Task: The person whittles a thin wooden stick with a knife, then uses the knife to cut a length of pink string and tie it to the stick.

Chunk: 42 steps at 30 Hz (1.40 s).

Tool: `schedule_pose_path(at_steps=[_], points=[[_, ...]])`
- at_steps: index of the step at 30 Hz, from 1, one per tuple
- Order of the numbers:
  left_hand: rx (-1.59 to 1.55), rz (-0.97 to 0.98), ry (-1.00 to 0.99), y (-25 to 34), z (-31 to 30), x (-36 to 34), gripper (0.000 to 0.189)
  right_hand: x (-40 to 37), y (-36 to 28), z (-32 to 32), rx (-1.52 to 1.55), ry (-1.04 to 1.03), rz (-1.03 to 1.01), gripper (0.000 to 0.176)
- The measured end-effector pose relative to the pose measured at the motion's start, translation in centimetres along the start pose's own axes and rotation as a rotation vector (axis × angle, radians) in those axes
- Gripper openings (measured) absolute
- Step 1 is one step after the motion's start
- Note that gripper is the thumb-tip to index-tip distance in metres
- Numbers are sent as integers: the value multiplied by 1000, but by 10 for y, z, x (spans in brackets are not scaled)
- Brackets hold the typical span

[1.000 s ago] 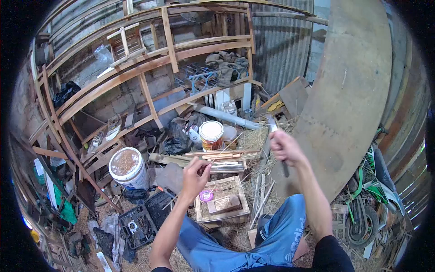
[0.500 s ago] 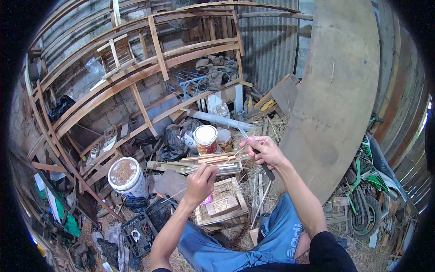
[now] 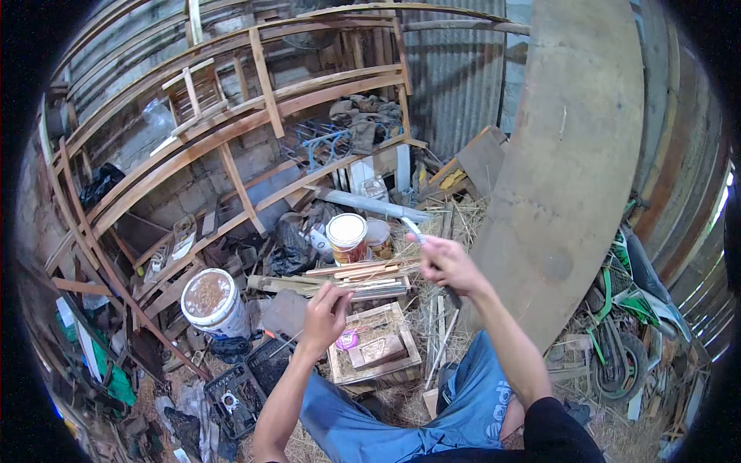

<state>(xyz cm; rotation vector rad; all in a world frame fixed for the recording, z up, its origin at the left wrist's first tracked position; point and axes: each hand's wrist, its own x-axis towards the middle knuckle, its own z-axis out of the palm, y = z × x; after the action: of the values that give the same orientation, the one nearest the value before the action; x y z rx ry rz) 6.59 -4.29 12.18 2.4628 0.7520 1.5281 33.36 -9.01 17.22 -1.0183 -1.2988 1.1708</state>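
Observation:
My right hand (image 3: 449, 266) is closed round a knife (image 3: 413, 227), its pale blade pointing up and away and its dark handle showing below the fist. Motion blurs this hand slightly. My left hand (image 3: 326, 316) is pinched on a thin stick, of which only a faint length shows near the wrist. Just beyond my left hand lies a bundle of thin wooden sticks (image 3: 378, 270). Below and between the hands sits a wooden box (image 3: 409, 339), carrying a wooden block (image 3: 378, 352) and a round pink item (image 3: 348, 339).
Two paint buckets stand about: one with a white lid (image 3: 346, 229) beyond the sticks, one dirty-topped (image 3: 210, 293) at left. A black tool case (image 3: 235, 397) lies open at lower left. A large board (image 3: 571, 154) leans at right, beside a green motorbike (image 3: 617, 332).
My right hand with the knife has moved slightly right and down. My left hand has shifted a little left, widening the gap between the hands.

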Motion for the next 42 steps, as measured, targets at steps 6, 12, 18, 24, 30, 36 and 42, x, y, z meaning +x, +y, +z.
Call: schedule_pose_path(at_steps=[6, 12, 18, 24, 30, 36, 42], points=[[-73, -76, -32, 14, -2, 6, 5, 16, 9, 10, 134, -133, -102, 34], [-150, -157, -106, 23, 2, 10, 4, 26, 18, 2, 258, -67, -83, 35], [-84, -299, -32, -1, -17, -14, 4, 25, -4, -71, 90, 280, -197, 32], [62, -78, 6, 7, -1, 0, 10, 6, -7, 7, 28, 52, 20, 36], [263, 91, 63, 4, 1, -5, 17, 18, -1, 20, 185, -52, 24, 40], [420, 209, 65, 8, -3, -6, 22, 22, 5, 20, 256, -103, 8, 42], [422, 276, 36, 7, -4, -5, 27, 20, 9, 21, 307, -96, 19, 41]])
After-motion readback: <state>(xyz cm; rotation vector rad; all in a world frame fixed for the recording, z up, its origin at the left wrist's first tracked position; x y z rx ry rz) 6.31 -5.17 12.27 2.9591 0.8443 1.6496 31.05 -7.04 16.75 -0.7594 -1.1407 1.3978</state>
